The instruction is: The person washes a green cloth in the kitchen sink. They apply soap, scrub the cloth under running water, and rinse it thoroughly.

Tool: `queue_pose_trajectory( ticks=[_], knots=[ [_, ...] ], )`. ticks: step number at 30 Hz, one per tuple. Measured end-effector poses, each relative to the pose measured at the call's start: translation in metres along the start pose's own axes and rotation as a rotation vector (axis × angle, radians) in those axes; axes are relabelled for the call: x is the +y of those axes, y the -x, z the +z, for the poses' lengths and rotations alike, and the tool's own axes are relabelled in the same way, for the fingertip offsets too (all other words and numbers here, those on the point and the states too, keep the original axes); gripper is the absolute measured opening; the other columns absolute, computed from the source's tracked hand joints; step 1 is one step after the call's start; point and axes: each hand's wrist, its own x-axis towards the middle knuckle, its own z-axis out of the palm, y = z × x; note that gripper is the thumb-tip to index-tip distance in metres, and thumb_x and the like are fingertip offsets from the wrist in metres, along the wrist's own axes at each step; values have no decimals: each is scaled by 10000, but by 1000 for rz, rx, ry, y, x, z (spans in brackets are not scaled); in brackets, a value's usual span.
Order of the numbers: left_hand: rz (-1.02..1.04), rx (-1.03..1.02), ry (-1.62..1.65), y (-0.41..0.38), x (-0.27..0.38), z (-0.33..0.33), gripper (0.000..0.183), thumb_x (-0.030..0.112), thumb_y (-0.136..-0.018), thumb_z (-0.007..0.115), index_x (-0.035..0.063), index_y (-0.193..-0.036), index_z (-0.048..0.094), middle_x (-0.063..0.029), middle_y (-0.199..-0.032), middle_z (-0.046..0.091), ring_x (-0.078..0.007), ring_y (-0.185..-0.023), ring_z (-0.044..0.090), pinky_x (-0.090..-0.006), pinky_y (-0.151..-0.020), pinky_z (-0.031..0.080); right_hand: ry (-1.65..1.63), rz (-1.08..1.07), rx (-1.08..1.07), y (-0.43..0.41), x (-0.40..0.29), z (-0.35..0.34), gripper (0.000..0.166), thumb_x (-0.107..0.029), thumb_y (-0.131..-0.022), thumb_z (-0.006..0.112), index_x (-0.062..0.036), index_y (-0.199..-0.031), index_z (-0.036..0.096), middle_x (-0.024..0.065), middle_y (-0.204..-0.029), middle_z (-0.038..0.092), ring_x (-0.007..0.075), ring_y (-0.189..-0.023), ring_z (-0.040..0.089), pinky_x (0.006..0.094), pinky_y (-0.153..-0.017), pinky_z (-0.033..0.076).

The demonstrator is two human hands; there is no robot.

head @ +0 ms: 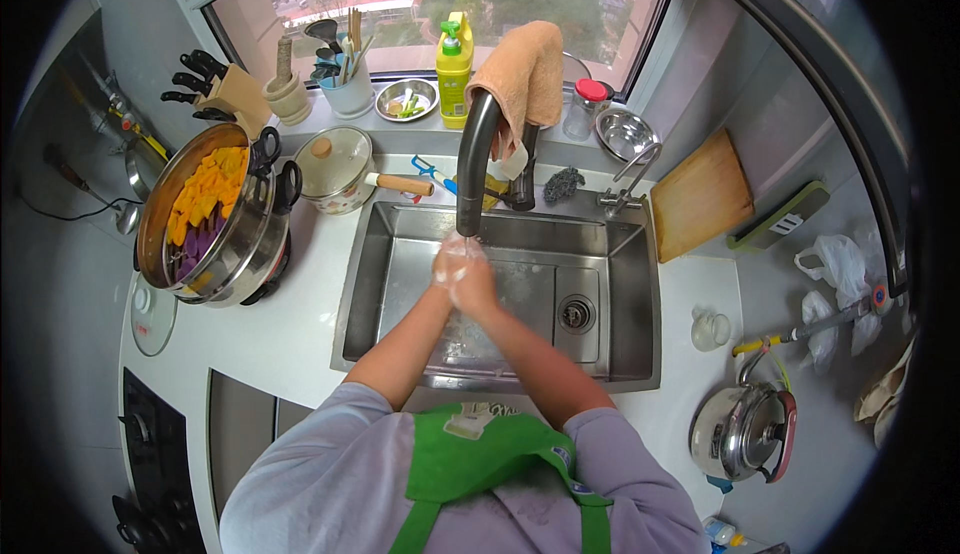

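My left hand (444, 265) and my right hand (474, 284) are pressed together, wet and covered with white lather. They are under the spout of a black faucet (474, 171), above the left half of a stainless steel sink (517, 329). Water runs from the spout onto them. An orange towel (525, 66) is draped over the faucet's arch. The fingers overlap and blur, so their exact pose is hard to make out. No object shows between the palms. The sink's drain (576, 314) lies to the right of the hands.
A steamer pot (232, 254) with cut orange and purple pieces and a lidded saucepan (335, 164) stand left of the sink. Behind it are a yellow soap bottle (454, 89) and steel wool (562, 184). A cutting board (701, 194), glass jar (709, 330) and kettle (739, 434) are at right.
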Motion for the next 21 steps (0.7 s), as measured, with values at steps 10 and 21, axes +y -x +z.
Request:
queue_pose_trajectory(
  ticks=[10,21],
  knots=[
    [-577,52,890,34,72,23,496,489,-851,456,77,-1121,522,-120,-1070,583,-284,-1015,545,-417,-884,439,198,140,73,-30,21,-20,350,-183,-738,570,-118,-1080,606,128,-1069,602,345,-1141,456,489,-989,310],
    [-402,-110,977,23,50,38,410,422,-914,367,125,-1171,485,-103,-1112,563,-248,-1025,542,-407,-908,428,95,9,65,-35,9,-43,282,-227,-782,573,-88,-1016,646,163,-1112,585,329,-1142,465,466,-987,323]
  ],
)
